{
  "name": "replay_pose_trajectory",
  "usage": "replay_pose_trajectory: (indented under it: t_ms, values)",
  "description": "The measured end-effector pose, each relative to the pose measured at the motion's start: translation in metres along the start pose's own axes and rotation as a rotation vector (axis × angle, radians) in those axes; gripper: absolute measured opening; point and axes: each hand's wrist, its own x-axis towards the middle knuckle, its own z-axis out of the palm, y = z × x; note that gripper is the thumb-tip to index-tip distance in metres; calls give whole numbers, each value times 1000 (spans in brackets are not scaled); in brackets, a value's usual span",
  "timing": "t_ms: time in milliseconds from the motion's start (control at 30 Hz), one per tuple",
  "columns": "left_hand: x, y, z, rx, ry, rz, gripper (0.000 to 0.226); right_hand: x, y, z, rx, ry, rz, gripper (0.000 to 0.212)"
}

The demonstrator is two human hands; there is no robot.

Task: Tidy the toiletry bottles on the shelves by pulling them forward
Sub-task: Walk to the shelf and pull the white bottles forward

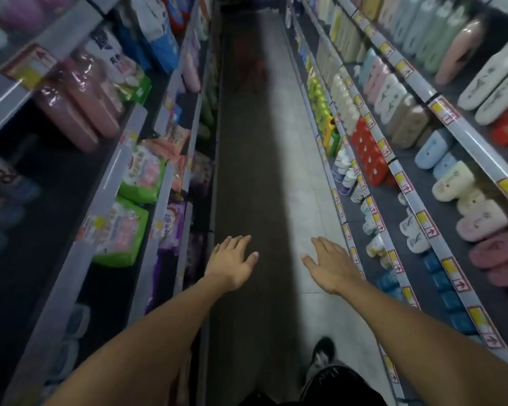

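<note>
Down the narrow aisle between two runs of shelving, both arms reach forward over the floor (247, 142). The left hand (232, 259) hangs with its grip loose, fingers straight and spread, holding nothing. The right hand (329, 262) is likewise empty, fingers apart, close beside the price rail (355, 256) of a lower right-hand shelf, though contact cannot be told.

The toiletry bottles (345, 174) stand on the right-hand shelves further along the aisle, well apart from both hands: white pump bottles low down, yellow-green bottles (320, 104) beyond them, pale ones higher up. Nearer the right hand lie slippers (478, 221) and small packs, not bottles.

Risk, as I judge it: the bottles stand close together, so a hasty pull could topple neighbours or carry one over the shelf lip. A trailing forearm could also brush the slippers off the edge. Soft packs (141, 177) on the left shelves overhang their rails, narrowing the way. Open room lies straight ahead along the floor, where a dark blurred shape stands far off.
</note>
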Motion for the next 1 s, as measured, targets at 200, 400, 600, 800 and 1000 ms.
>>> replay_pose_trajectory:
  t_ms: [200, 400, 600, 800, 1000]
  values:
    - [84, 23, -27, 62, 21, 10, 66, 75, 12, -33, -21, 14, -65, 74]
    - [173, 67, -63, 92, 53, -22, 66, 168, 38, -89, -48, 33, -103, 73]
    - [261, 108, -100, 153, 72, -44, 68, 268, 64, -153, -133, 61, -195, 76]
    - [339, 132, -143, 187, 151, -76, 68, 357, 67, -213, -206, 110, -269, 75]
    - [415, 132, -194, 164, 240, -83, 69, 441, 47, -265, -297, 184, -310, 70]
